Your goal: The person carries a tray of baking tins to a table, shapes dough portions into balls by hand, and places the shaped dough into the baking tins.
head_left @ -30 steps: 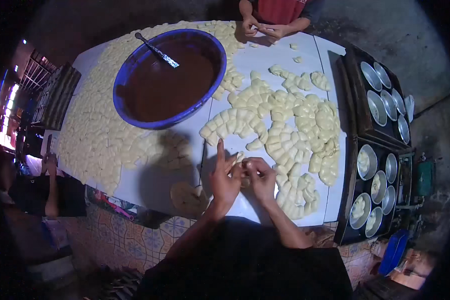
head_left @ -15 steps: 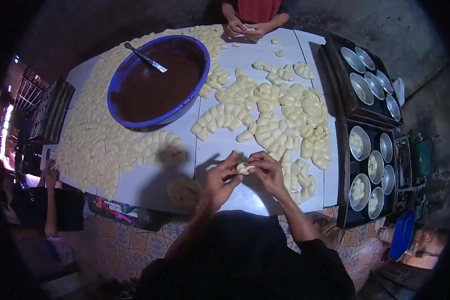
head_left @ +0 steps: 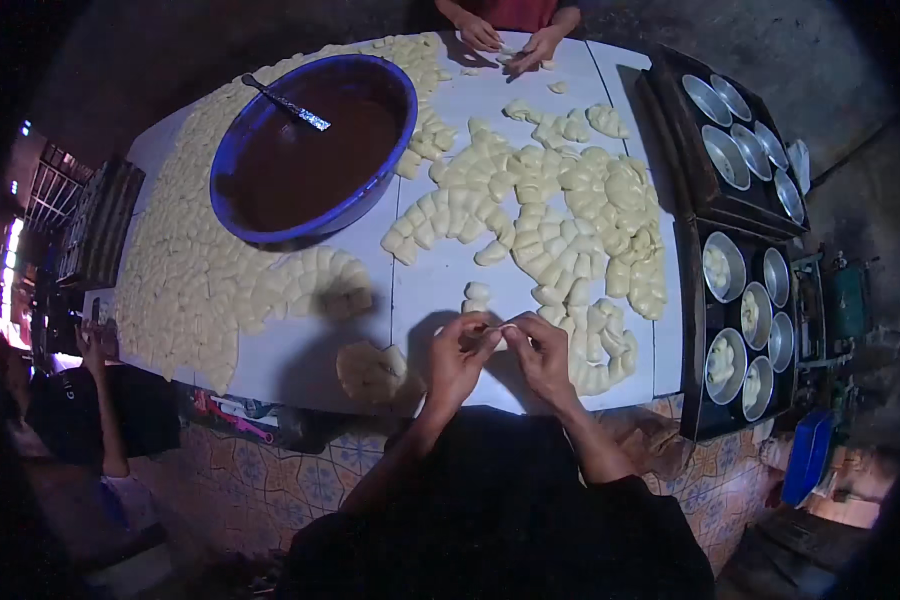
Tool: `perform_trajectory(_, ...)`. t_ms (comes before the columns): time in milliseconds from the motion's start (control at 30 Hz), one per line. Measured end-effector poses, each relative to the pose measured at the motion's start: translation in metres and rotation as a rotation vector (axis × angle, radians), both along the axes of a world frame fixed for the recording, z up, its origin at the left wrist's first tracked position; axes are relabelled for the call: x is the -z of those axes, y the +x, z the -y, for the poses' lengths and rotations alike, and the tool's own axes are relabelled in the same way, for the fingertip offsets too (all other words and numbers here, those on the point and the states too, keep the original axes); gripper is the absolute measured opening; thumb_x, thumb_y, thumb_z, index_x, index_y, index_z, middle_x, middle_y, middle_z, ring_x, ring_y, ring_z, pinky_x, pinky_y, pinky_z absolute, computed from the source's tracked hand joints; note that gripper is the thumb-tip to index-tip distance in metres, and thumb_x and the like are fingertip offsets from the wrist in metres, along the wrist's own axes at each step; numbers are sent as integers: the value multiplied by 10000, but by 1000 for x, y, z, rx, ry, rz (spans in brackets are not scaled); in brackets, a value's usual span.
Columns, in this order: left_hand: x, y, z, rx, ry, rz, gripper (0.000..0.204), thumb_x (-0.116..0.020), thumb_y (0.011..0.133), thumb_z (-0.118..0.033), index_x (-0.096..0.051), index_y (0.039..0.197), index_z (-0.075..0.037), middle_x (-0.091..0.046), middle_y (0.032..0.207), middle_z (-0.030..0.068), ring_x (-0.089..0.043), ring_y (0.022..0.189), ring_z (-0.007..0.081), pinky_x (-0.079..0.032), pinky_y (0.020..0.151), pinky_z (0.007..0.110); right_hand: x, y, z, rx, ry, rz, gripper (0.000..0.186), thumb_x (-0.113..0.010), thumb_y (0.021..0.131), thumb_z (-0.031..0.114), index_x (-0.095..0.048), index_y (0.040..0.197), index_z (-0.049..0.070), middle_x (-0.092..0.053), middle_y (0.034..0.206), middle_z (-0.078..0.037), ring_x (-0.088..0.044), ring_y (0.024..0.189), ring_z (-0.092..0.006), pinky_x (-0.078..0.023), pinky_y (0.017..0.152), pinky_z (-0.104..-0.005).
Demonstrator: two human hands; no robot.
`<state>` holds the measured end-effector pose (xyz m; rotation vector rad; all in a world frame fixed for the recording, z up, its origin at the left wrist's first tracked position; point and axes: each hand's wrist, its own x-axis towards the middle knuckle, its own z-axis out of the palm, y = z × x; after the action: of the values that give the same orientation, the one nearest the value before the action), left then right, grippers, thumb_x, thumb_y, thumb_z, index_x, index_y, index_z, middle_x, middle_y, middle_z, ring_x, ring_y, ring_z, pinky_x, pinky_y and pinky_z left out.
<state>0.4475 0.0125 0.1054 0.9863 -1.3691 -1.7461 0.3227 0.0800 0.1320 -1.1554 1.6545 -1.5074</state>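
My left hand (head_left: 455,360) and my right hand (head_left: 540,362) meet at the near middle of the white table (head_left: 425,310), fingertips pinched on a small pale piece of dough (head_left: 496,330), mostly hidden by the fingers. Just beyond them sit small dough pieces (head_left: 477,298). Joined clusters of cut dough (head_left: 560,240) cover the table ahead and to the right, and a broad field of dough pieces (head_left: 180,280) covers the left side. A blue basin (head_left: 382,190) of brown mixture stands at the back left, with a metal utensil (head_left: 280,100) across its rim.
At the right edge are two dark trays (head_left: 690,330) of round metal pans (head_left: 725,365), some holding dough. A co-worker's hands (head_left: 530,50) handle dough at the far edge; another co-worker's arm (head_left: 100,400) is at the left. Dark stacked racks (head_left: 105,220) stand beyond the left edge.
My fingers have drawn together around the held piece, which shows less now. Small dough pieces now show just beyond my fingertips. The co-worker's hands at the far edge have moved apart slightly.
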Motion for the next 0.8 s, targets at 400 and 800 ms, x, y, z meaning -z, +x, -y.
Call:
perform_trajectory(400, 5, 42, -2, -261, -347, 239, 294, -634, 741, 46, -533, 1009, -17, -553, 990, 79, -537, 952, 190, -430, 869, 309, 56, 0, 0, 121, 275, 270, 408, -494, 848, 6, -517, 1246, -83, -575, 1226, -190, -552, 1089, -173, -415, 941, -264)
perform_trajectory(800, 69, 123, -20, -384, -700, 884, 725, -679, 784, -203, -328, 1387, -6, -345, 1388, 273, -315, 1303, 427, -211, 1091, 505, 39, 60, 49, -337, 177, -187, 353, -566, 855, 145, -580, 1185, 24, -561, 1195, -199, -531, 1054, -381, -423, 921, -419)
